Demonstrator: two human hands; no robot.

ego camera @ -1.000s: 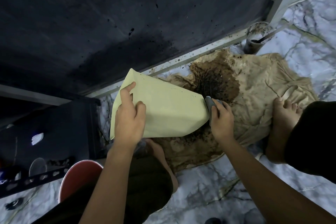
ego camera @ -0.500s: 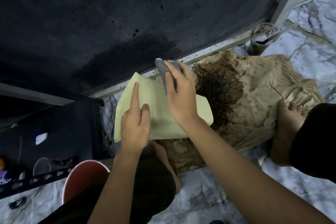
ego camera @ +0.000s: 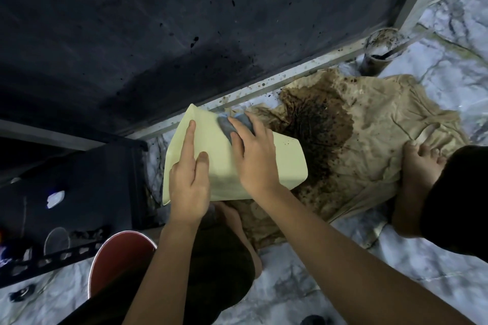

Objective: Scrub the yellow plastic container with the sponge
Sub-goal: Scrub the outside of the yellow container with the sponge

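Right grip: the right hand [ego camera: 254,155] is pressing a grey-blue flat sponge [ego camera: 232,124] onto the pale yellow plastic container [ego camera: 285,163], fingers curled over the sponge's near edge.
Left grip: the left hand [ego camera: 188,179] is lying flat on the container's left part, index finger stretched out straight, thumb alongside; it is steadying the container, not wrapping it.
Container under the grips: it is lying on its side beneath both hands, the sponge sitting on its upper face close to the far left corner.
Long axis: running left to right, the wider flared end pointing left and away, the narrower end pointing right.
Support: the right end is resting over a crumpled beige cloth [ego camera: 383,134] with a dark brown wet stain [ego camera: 319,124], spread on a white marbled floor [ego camera: 303,266].
Far edge: a speckled grey metal frame rail [ego camera: 264,84] is passing just beyond the container's far corner, with a dark panel [ego camera: 158,29] behind it.
Left edge: a black shelf unit [ego camera: 87,187] is standing near the flared end, a red round rim [ego camera: 118,253] below it.
Near side: a bare foot [ego camera: 420,166] is resting on the cloth to the right, well apart from the container; bare cloth is lying between them.
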